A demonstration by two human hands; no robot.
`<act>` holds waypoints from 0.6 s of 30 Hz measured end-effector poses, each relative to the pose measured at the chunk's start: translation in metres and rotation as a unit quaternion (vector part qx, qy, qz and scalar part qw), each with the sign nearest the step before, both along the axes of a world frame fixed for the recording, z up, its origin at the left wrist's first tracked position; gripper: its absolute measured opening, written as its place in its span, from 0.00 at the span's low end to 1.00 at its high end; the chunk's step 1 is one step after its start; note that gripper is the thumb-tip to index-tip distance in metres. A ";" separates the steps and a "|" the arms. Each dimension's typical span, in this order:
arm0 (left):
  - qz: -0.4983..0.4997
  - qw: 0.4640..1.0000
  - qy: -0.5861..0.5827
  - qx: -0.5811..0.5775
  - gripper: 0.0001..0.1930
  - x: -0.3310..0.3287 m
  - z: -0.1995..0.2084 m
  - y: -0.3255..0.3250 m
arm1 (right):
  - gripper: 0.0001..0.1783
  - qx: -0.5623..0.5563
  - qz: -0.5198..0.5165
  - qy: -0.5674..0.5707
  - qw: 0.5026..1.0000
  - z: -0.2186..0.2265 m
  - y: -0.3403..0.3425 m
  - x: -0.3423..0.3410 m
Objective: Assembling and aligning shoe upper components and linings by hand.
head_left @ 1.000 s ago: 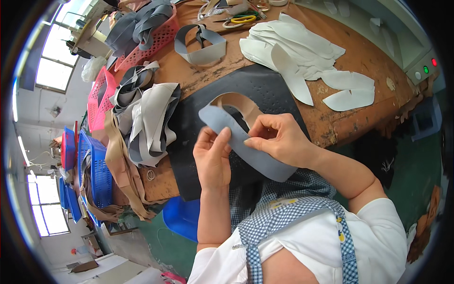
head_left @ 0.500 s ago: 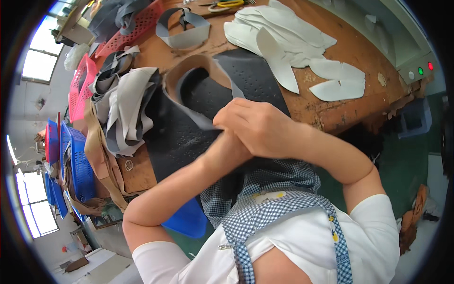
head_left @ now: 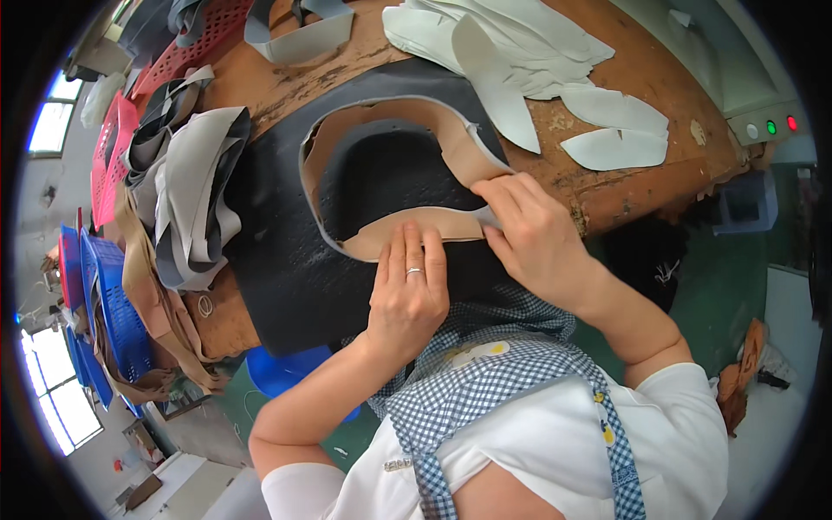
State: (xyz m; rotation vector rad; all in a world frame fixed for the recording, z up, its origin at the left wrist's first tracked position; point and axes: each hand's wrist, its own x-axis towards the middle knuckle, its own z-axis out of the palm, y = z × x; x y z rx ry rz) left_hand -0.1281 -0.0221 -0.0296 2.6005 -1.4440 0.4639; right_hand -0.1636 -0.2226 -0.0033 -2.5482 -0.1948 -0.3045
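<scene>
A curved strip of shoe-upper material, tan inside with a grey edge, forms a large loop on a black sheet at the near edge of the table. My left hand, with a ring on one finger, lies with its fingers stretched flat on the loop's near tan part. At the loop's right side my right hand pinches the strip between thumb and fingers, where its two sides come together. The right fingertips partly cover the join.
White cut pieces are piled at the back right of the wooden table. Grey strips lie left of the sheet, near a pink basket and a blue basket. Another grey loop lies farther back.
My hands were together over the strip's near end; now they are apart. The left lies flat on the strip, and the right has moved right, gripping it. The loop is spread wider, its tan inside showing.
</scene>
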 end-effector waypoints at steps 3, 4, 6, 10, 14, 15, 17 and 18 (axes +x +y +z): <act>0.053 0.998 -0.017 -0.034 0.16 -0.004 0.003 -0.012 | 0.20 0.032 -0.036 -0.059 0.997 -0.013 0.003 -0.006; 0.050 0.998 -0.014 -0.035 0.16 -0.004 0.002 -0.013 | 0.18 0.045 -0.045 -0.101 0.993 -0.015 0.004 -0.006; 0.073 0.996 -0.052 0.005 0.16 -0.003 -0.002 -0.014 | 0.16 0.055 -0.040 -0.082 0.994 -0.012 0.005 -0.007; 0.063 0.996 -0.018 -0.057 0.17 -0.003 0.002 -0.028 | 0.10 0.061 -0.024 -0.084 0.994 -0.019 0.004 -0.004; 0.063 0.989 0.068 -0.116 0.17 0.002 0.006 -0.034 | 0.09 0.098 -0.003 -0.111 0.989 -0.023 0.012 -0.004; 0.065 0.983 0.088 -0.146 0.15 0.004 0.003 -0.033 | 0.10 0.140 0.003 -0.081 0.987 -0.023 0.013 -0.003; 0.069 0.968 0.143 -0.193 0.06 0.008 0.001 -0.030 | 0.10 0.183 0.007 -0.048 0.982 -0.025 0.011 -0.004; 0.069 0.968 0.143 -0.192 0.06 0.008 0.004 -0.027 | 0.12 0.181 0.006 -0.036 0.983 -0.027 0.010 -0.003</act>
